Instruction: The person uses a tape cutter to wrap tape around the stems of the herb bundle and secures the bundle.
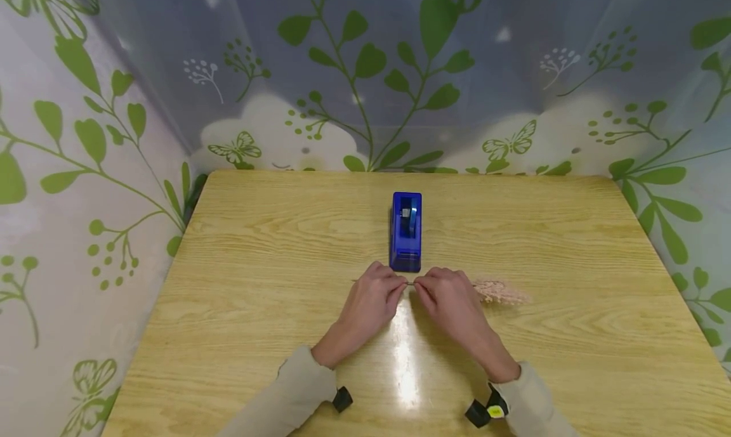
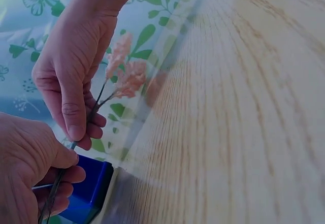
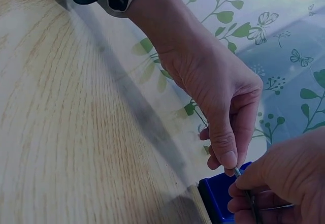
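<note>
Two pink artificial flower sprigs (image 1: 499,291) lie sideways, their fluffy heads out to the right beyond my right hand (image 1: 454,304). That hand pinches the dark thin stems (image 2: 52,196) between thumb and fingers just below the heads. Farther down the same stems, my left hand (image 1: 372,297) grips them with its thumb over curled fingers. Both hands' fingertips nearly meet, with a short bit of stem showing between them. Just beyond the fingertips stands a blue tape dispenser (image 1: 407,260), its long side pointing away from me. Fingers hide much of the stems.
The wood-grain table (image 1: 257,234) has its far edge against a curtain (image 1: 365,94) printed with green leaves and butterflies. More of the printed cloth hangs at the left and right sides. Black wrist cameras (image 1: 342,399) sit at the sleeve cuffs.
</note>
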